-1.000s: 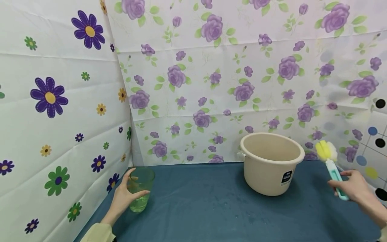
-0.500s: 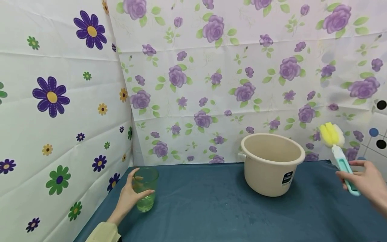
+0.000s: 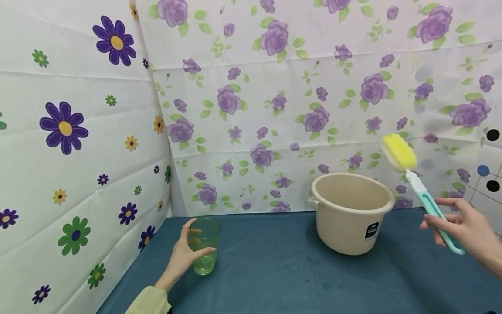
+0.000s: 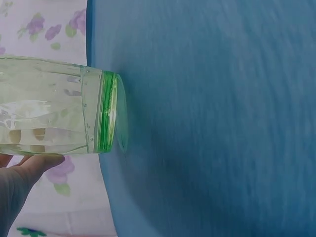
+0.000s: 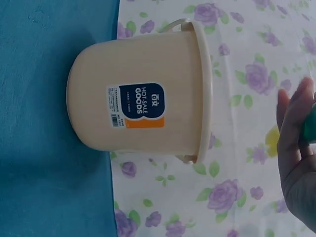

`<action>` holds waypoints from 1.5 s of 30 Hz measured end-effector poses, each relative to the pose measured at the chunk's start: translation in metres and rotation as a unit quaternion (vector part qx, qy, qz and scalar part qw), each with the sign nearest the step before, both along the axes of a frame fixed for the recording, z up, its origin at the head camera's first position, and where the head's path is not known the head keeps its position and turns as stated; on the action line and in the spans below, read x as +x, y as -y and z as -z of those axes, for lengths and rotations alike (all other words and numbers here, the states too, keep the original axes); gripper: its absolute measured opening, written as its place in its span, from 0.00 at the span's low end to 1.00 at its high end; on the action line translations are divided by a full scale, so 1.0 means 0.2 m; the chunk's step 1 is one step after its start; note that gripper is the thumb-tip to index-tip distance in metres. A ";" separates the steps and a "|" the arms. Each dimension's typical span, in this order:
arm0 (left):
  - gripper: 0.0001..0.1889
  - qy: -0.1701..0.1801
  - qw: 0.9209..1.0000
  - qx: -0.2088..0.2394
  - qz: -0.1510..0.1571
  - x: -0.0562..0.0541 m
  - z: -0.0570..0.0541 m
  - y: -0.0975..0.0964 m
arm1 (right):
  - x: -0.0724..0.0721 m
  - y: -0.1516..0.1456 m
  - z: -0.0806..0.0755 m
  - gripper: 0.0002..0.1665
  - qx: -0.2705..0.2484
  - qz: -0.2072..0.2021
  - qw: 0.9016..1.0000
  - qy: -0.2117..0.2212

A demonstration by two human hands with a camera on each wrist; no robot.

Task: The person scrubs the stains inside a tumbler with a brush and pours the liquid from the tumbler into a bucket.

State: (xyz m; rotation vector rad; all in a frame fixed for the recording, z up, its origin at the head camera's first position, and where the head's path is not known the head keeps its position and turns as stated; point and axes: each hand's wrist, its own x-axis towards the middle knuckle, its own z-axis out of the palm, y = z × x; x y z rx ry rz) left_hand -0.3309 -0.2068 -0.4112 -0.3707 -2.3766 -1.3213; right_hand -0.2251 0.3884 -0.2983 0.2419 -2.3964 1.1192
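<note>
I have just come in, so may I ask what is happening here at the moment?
A person's left hand holds a green cup, roughly upright; whether it touches the cloth is hard to tell. The right hand grips a brush by its turquoise handle, with the yellow and white sponge head raised, well apart from the cup. Between the hands, nearer the right one, a beige bucket stands upright on the cloth.
</note>
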 end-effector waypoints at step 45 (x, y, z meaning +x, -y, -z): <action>0.48 -0.012 0.988 0.034 0.149 0.00 0.06 -0.45 | -0.12 0.24 0.00 0.26 0.002 -0.272 0.962 -0.029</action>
